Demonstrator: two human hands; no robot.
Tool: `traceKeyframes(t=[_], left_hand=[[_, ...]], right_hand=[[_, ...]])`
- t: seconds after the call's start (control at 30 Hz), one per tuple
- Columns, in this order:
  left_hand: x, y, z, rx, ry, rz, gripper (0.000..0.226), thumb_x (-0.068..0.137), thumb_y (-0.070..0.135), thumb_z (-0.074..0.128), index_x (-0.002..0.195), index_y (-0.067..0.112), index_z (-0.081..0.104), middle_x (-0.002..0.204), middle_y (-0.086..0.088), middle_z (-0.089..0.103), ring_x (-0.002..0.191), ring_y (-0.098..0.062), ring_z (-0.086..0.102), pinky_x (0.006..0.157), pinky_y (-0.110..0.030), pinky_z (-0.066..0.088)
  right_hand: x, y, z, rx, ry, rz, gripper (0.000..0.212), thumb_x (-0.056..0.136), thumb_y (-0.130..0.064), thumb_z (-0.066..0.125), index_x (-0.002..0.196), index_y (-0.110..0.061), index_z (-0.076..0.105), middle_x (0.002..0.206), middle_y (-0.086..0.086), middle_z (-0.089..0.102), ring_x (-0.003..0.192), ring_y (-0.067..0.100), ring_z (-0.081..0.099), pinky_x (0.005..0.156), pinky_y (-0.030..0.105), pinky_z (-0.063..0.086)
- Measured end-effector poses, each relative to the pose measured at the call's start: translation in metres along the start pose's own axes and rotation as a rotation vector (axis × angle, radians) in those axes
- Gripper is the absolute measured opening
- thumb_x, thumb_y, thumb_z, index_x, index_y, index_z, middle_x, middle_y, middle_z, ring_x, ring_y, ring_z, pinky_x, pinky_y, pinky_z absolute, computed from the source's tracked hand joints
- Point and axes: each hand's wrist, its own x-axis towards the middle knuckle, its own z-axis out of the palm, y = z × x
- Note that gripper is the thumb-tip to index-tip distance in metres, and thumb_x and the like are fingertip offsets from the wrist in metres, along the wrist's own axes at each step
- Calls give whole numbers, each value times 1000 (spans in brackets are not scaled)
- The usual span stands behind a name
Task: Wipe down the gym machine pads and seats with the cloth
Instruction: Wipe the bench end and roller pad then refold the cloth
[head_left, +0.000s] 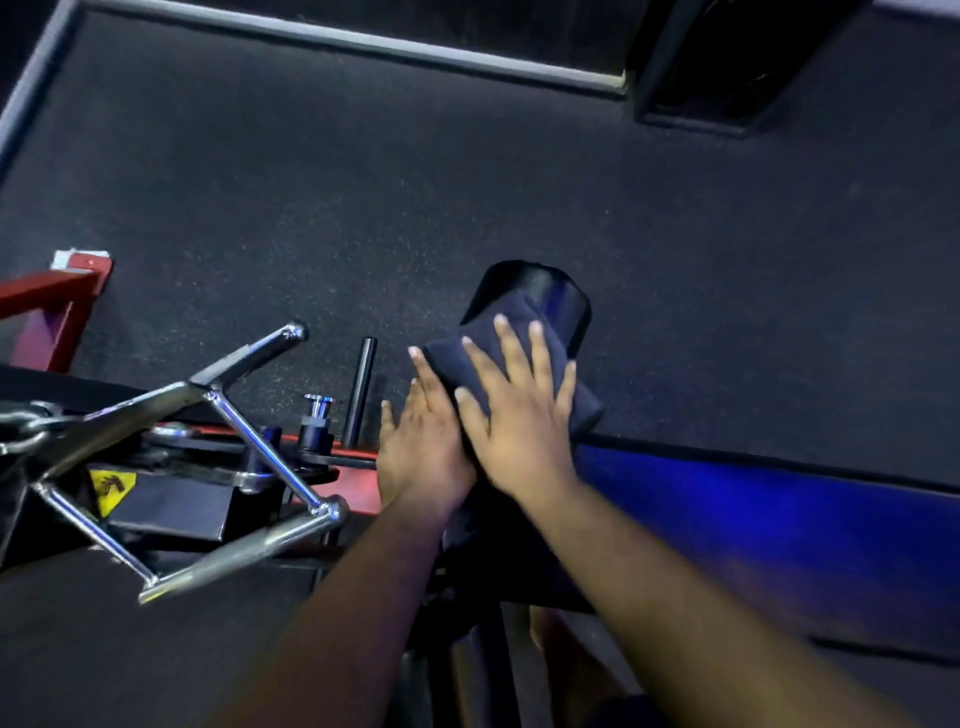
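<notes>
Both hands, the left hand (423, 447) and right hand (519, 415), are being pressed flat, fingers straight, on the dark cloth (511, 358) draped over the roller pad (540, 299), whose long axis is running away ahead of them; the right is being held nearer.

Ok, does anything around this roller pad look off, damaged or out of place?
Nothing stands out. Both hands, left hand and right hand, press the dark cloth flat on the black roller pad. The chrome cable handle lies loose on the machine, tilted but undamaged.

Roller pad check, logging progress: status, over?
Right hand flat on dark cloth, left hand flat beside it. Cloth draped over roller pad. Chrome handle left, clear.
</notes>
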Motion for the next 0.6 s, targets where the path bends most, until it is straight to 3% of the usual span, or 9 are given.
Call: traceKeyframes(t=[0.07,0.13,0.2,0.33,0.43,0.53,0.6], left_hand=[[0,0,3,11,48,10,112,96,41,52,142,3,-43,165,-10,31,152,-15,30,123,-46,25],[-3,3,2,42,7,12,131,85,52,64,145,3,-41,166,-12,26,153,-17,28,124,-47,23],[-6,2,1,74,-42,34,143,73,65,72,150,8,-34,170,-12,10,157,-20,15,125,-51,19],[-6,1,4,147,-46,61,132,72,71,70,159,12,-11,170,-12,-11,158,-25,0,126,-55,14],[-7,1,3,151,-35,50,112,85,53,64,159,13,-11,171,-10,-1,158,-23,11,125,-53,19],[-6,1,6,88,28,57,80,99,22,40,153,12,-18,171,-10,10,157,-21,17,124,-50,23],[-6,0,7,65,50,61,88,94,26,51,156,9,-10,168,-11,21,155,-21,24,123,-49,26]], right_hand=[[-8,8,6,47,-37,24,63,97,-61,31,158,-45,25,172,-12,-2,157,21,-14,121,68,3],[26,16,1,53,0,79,62,98,-62,36,157,-48,25,172,-11,-4,157,24,-14,120,71,5],[69,19,-8,54,31,149,61,98,-59,44,156,-49,27,171,-11,-4,157,25,-13,117,75,9],[89,22,-10,84,105,221,61,98,-56,46,155,-49,28,171,-11,-1,157,24,-7,112,74,22],[18,17,12,266,190,166,64,99,-59,40,159,-43,25,172,-6,-2,158,24,-8,121,59,20],[-34,13,36,416,196,134,68,99,-57,40,161,-35,23,172,1,-4,158,24,-13,125,32,-4],[-5,20,29,425,221,169,67,99,-58,41,161,-37,25,172,-1,-4,158,25,-11,122,33,-2]])
